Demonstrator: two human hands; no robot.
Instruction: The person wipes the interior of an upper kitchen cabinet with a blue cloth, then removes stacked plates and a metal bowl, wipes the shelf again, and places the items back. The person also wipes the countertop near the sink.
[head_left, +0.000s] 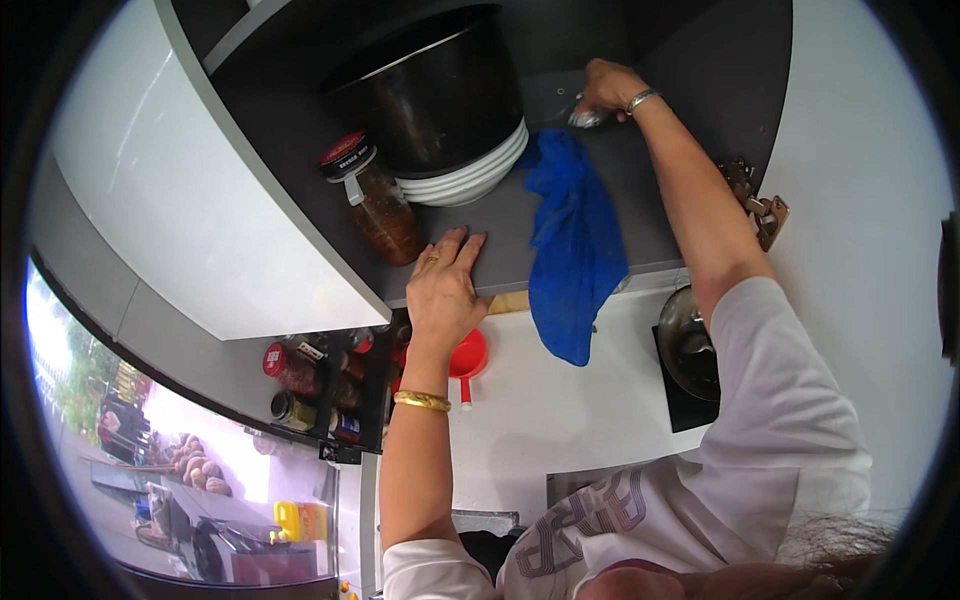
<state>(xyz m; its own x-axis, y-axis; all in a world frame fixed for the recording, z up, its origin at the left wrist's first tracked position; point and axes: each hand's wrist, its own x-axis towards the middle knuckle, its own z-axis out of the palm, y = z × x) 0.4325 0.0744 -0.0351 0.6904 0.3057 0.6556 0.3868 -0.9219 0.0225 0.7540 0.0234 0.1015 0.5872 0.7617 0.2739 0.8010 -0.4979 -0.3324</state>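
My left hand (445, 289) lies palm down on the front edge of a grey cabinet shelf (502, 259), its thumb near the rim. Just beyond its fingers stands a jar of reddish-brown contents (386, 214) with a red and black lid. Deep in the cabinet, my right hand (611, 88) pinches a crumpled, shiny, clear or silvery wad (588, 116), whose material I cannot tell. Between my hands a blue cloth (574, 247) drapes over the shelf edge. A large black pot (450, 97) sits on stacked white plates or bowls (472, 187) left of the cloth.
An open white cabinet door (202, 187) is at the left, with metal hinges (765, 217) at the right. Below are a white counter (517, 405), a red ladle (466, 356), a pan (686, 345) on a black hob and a rack of jars (337, 382) by the window.
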